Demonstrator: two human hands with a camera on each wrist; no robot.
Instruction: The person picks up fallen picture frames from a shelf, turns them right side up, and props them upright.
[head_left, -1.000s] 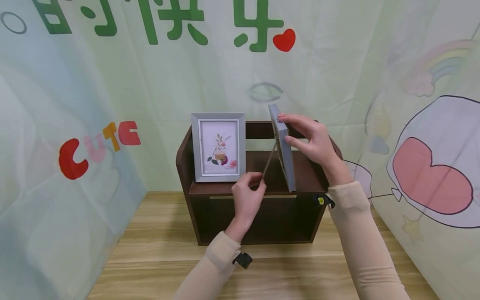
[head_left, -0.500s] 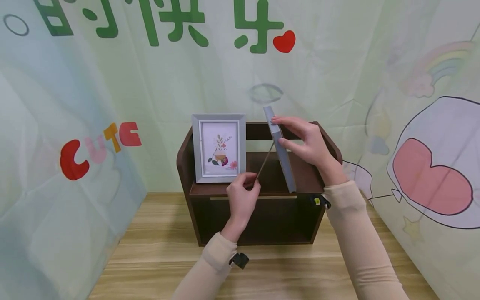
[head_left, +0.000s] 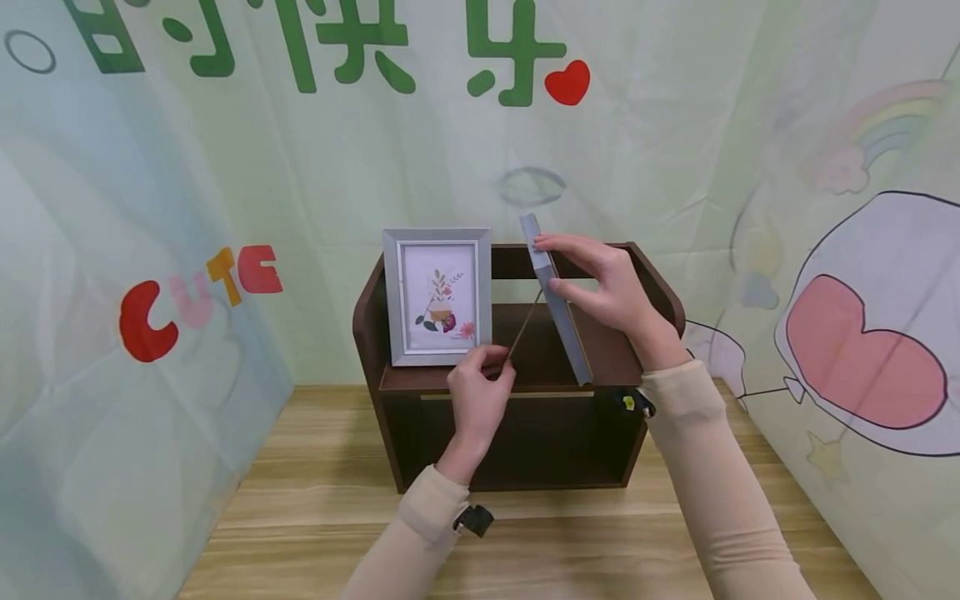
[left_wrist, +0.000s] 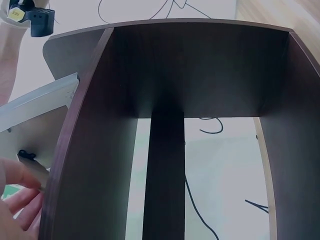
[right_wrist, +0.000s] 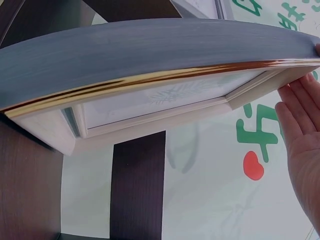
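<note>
A grey photo frame [head_left: 564, 329] stands edge-on at the right of the dark brown shelf's upper board, leaning left at the top. My right hand [head_left: 609, 287] grips its upper part, thumb on the near edge and fingers at the top. From its back a thin support leg [head_left: 524, 327] slants down to the left. My left hand [head_left: 482, 396] pinches the lower end of that leg between thumb and fingers. The right wrist view shows the frame's long side [right_wrist: 150, 50] and part of its white front. Beside it, a second grey photo frame [head_left: 438, 296] with a flower picture faces forward.
The two-tier brown shelf [head_left: 510, 479] stands on a wood-grain table [head_left: 322, 517]. Its raised side panels [head_left: 370, 304] flank the upper board. Printed cloth [head_left: 322, 167] hangs behind and on both sides.
The right-hand photo frame's top has tipped left with my right hand, its lower corner staying put. My left hand has shifted slightly left with the support leg. The flower-picture frame stands unchanged.
</note>
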